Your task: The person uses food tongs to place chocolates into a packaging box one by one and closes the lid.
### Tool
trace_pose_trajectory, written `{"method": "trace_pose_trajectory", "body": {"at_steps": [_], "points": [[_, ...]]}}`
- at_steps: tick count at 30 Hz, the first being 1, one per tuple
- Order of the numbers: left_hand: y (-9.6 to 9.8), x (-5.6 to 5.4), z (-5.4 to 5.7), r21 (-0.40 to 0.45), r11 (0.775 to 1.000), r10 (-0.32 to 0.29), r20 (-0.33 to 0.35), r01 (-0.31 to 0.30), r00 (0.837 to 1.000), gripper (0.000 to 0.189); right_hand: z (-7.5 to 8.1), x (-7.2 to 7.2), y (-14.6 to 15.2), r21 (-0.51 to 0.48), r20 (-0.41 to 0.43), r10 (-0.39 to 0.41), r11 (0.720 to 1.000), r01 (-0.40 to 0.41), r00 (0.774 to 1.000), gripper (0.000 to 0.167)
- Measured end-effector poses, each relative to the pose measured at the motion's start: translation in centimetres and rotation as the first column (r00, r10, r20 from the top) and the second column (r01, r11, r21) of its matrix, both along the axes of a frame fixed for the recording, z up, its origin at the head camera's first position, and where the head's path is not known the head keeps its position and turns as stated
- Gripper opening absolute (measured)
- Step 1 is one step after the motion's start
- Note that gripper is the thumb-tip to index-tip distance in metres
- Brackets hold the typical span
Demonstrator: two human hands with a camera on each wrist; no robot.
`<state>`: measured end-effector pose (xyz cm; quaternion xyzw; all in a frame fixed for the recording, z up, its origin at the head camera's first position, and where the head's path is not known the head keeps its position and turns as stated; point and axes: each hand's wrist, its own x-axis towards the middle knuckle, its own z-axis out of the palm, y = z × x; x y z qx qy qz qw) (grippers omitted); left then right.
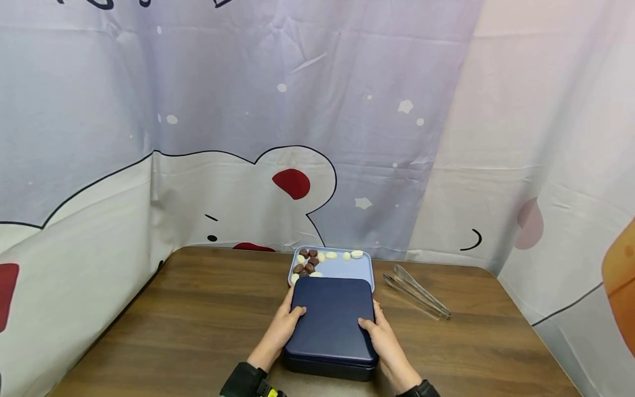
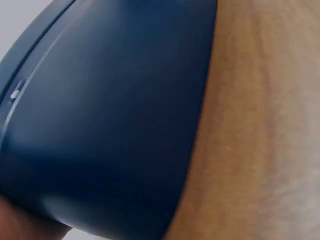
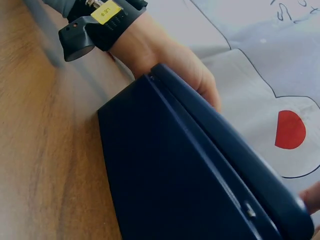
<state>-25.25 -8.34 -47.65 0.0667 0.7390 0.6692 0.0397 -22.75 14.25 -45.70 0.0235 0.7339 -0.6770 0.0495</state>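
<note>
A dark navy lidded box (image 1: 331,322) is in the middle of the head view, its lid on and a seam running round below the lid. My left hand (image 1: 280,330) grips its left side, thumb on the lid. On the opposite side my right hand (image 1: 387,339) holds it the same way, thumb over the lid's edge. In the left wrist view the box's side wall (image 2: 120,110) fills much of the picture beside the wood. From the right wrist, the seam and a small light spot on the box (image 3: 170,165) show, with my left hand (image 3: 172,65) beyond.
Behind the box lies a light blue tray (image 1: 347,269) with several brown and cream pieces; the box hides its front part. Metal tongs (image 1: 416,291) lie to the right on the wooden table (image 1: 198,309). A printed curtain (image 1: 367,138) hangs behind.
</note>
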Motion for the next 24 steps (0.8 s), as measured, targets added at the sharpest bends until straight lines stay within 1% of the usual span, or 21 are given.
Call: {"method": "trace_pose_trajectory", "body": {"at_steps": [7, 9, 14, 17, 19, 21, 23, 24], "points": [[0.2, -0.2, -0.4, 0.010, 1.000, 0.003, 0.009, -0.003, 1.000, 0.071, -0.5, 0.1, 0.2, 0.069, 0.021, -0.012, 0.998, 0.010, 1.000, 0.078], [0.3, -0.2, -0.5, 0.012, 1.000, 0.005, 0.014, -0.005, 1.000, 0.071, -0.6, 0.1, 0.3, 0.090, 0.008, -0.018, 0.996, 0.017, 1.000, 0.078], [0.5, -0.3, -0.7, 0.002, 1.000, 0.005, 0.031, -0.005, 1.000, 0.071, -1.2, 0.6, 0.6, 0.191, -0.042, -0.025, 0.981, 0.032, 0.999, 0.076], [0.2, -0.5, -0.6, -0.020, 1.000, 0.001, 0.038, 0.000, 0.999, 0.069, -1.3, 0.7, 1.0, 0.213, -0.065, -0.010, 0.977, 0.023, 0.998, 0.075], [-0.3, -0.7, -0.5, -0.049, 0.999, -0.001, 0.050, 0.004, 0.999, 0.065, -1.1, 0.6, 1.4, 0.221, -0.085, 0.015, 0.975, 0.004, 0.996, 0.072], [-1.0, -1.1, -0.3, -0.093, 0.996, 0.008, 0.057, -0.002, 0.998, 0.061, -0.6, 0.3, 2.1, 0.269, -0.106, 0.033, 0.963, -0.003, 0.994, 0.068], [-1.9, -1.4, 0.0, -0.152, 0.988, 0.029, 0.049, -0.021, 0.998, 0.058, 0.2, -0.1, 2.9, 0.344, -0.127, 0.049, 0.939, -0.002, 0.991, 0.065], [-2.4, -1.7, 0.2, -0.195, 0.980, 0.037, 0.024, -0.031, 0.999, 0.056, 0.6, -0.3, 3.3, 0.391, -0.148, 0.060, 0.920, 0.003, 0.987, 0.063]]}}
